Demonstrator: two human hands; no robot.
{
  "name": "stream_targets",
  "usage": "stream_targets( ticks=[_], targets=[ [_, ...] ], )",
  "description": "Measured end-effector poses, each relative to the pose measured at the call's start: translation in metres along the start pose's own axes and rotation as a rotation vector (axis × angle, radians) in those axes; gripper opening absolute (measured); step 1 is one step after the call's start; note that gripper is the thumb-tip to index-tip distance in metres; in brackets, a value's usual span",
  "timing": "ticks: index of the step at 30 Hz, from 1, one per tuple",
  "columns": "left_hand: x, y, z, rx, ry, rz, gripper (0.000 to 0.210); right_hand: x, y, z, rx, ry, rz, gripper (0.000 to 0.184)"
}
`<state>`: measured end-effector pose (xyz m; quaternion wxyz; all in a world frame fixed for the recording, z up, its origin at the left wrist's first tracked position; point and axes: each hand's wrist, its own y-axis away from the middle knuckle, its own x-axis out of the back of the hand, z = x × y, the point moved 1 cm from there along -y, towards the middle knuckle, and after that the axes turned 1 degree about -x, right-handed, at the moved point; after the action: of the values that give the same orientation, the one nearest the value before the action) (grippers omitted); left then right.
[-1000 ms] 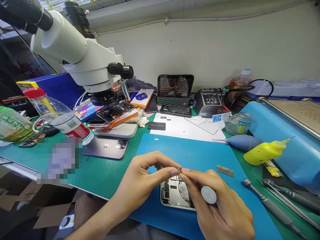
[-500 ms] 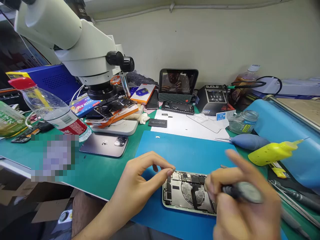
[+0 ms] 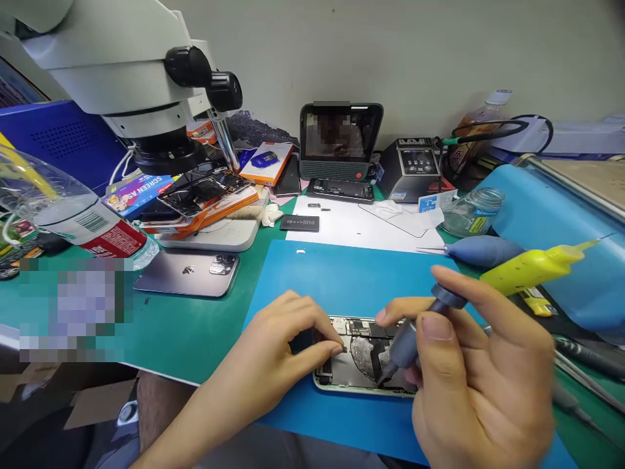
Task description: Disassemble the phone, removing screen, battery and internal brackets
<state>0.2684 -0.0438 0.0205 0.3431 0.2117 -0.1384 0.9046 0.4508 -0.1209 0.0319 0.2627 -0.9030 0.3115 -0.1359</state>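
Observation:
An opened phone (image 3: 342, 376), its inner parts and round grey coil bare, lies on the blue mat (image 3: 336, 280). Over its left part, my left hand (image 3: 288, 345) has thumb and index finger pinched together; whatever sits between the tips is too small to make out. My right hand (image 3: 483, 371) grips a dark screwdriver (image 3: 405, 345) above the phone, forefinger on its cap. The screwdriver slants down to the left, its tip over the coil area. My right fingers hide the phone's right end.
A microscope (image 3: 117, 85) looms at left, above stacked phone parts. A bottle (image 3: 112, 238) and a grey phone (image 3: 188, 273) are on the left. A battery (image 3: 299, 223) lies behind the mat. On the right are a blue air blower (image 3: 483, 251), a yellow bottle (image 3: 532, 268) and a glass jar (image 3: 473, 212).
The screwdriver has swung from lying across my right hand to pointing down over the phone. My left pinch has moved slightly down over the phone. The camera view has shifted.

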Motion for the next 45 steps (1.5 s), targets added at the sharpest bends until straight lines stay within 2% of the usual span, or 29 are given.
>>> stream_targets(
  ticks=[5, 8, 14, 33, 38, 42, 45],
  targets=[
    [-0.0001, 0.0014, 0.001, 0.001, -0.008, -0.015, 0.013, -0.0063, -0.0022, 0.0023, -0.011, -0.013, -0.076, 0.044],
    [-0.0005, 0.0019, 0.0017, 0.017, -0.006, -0.017, 0.015, -0.0082, -0.0035, 0.0031, 0.033, -0.001, -0.083, 0.048],
    [-0.0004, 0.0024, 0.0019, 0.033, 0.014, 0.004, 0.014, -0.007, -0.0019, 0.0063, 0.065, 0.101, -0.099, 0.045],
    [0.0007, 0.0033, -0.0017, 0.024, -0.002, -0.01, 0.013, -0.0073, 0.0006, 0.0086, 0.021, 0.104, -0.128, 0.045],
    [0.0015, 0.0035, -0.0019, 0.028, 0.021, -0.005, 0.013, -0.0077, 0.0017, 0.0076, -0.006, 0.123, -0.085, 0.047],
    [0.0019, 0.0035, -0.0025, 0.017, 0.027, 0.001, 0.013, -0.0077, 0.0023, 0.006, 0.027, 0.168, -0.081, 0.05],
    [0.0017, 0.0038, -0.0024, 0.018, 0.031, 0.005, 0.014, -0.0067, 0.0023, 0.006, 0.068, 0.17, -0.135, 0.05]
  ],
)
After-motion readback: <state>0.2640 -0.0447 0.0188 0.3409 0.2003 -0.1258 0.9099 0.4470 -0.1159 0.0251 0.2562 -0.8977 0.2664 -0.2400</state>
